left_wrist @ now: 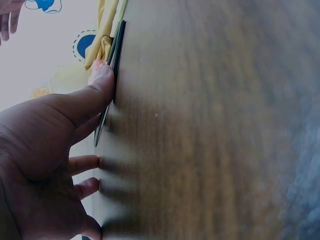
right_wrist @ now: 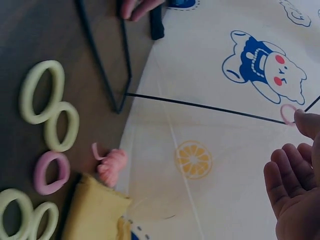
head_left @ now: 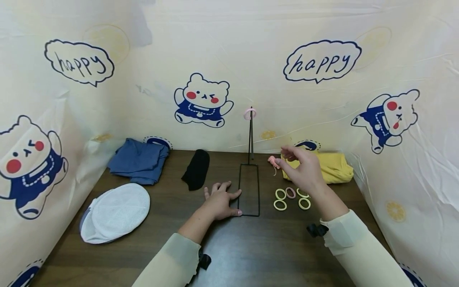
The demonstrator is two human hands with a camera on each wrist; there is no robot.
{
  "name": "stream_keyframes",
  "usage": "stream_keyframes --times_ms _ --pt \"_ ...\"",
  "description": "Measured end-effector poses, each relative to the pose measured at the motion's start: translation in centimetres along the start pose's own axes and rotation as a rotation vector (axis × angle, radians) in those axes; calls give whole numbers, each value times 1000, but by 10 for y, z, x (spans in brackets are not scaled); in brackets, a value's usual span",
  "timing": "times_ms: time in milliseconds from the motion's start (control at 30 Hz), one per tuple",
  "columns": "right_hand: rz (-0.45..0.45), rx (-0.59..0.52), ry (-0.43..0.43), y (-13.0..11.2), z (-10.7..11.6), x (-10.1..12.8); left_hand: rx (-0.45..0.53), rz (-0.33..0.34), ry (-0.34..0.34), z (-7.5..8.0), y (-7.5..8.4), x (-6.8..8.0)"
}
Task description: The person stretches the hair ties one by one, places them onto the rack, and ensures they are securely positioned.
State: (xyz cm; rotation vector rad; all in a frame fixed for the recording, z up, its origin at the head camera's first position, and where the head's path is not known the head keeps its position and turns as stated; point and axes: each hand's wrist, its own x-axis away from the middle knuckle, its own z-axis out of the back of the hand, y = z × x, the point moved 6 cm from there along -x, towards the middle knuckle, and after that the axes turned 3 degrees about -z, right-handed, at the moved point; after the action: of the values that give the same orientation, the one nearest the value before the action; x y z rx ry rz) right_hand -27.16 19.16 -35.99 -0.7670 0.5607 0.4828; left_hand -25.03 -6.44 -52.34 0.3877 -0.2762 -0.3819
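We work on a dark wooden table (head_left: 258,255) walled by printed sheeting on three sides, so free room lies only toward us. A white mesh cap (head_left: 116,211), a blue cloth (head_left: 138,160), a yellow cloth (head_left: 331,167) and a black sock (head_left: 196,168) ring the middle.

Our left hand (head_left: 219,202) lies flat with straight fingers, its thumb pressing the frame base of the thin black wire stand (head_left: 250,187). Our right hand (head_left: 303,169) hangs raised above the table, fingers loose and holding nothing. One pink hair ring (head_left: 249,113) already hangs at the stand's tip. The loose hair rings (head_left: 291,198), yellow ones and a pink one, lie just right of the base, under that hand; a small pink knotted piece (head_left: 273,161) sits near the yellow cloth.

The stand looks light and tall: we judge a careless reach could tip it, or a sleeve could scatter the rings.
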Motion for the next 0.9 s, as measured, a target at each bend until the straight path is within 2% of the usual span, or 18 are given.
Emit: stream_keyframes --times_ms 167,533,900 --pt "22 50 -12 8 4 20 -11 1 -5 -2 -1 0" --pt "35 120 -112 30 14 64 -5 -3 -11 -3 -1 -1" --pt "-90 165 -231 67 7 103 2 -6 -13 -2 0 1"
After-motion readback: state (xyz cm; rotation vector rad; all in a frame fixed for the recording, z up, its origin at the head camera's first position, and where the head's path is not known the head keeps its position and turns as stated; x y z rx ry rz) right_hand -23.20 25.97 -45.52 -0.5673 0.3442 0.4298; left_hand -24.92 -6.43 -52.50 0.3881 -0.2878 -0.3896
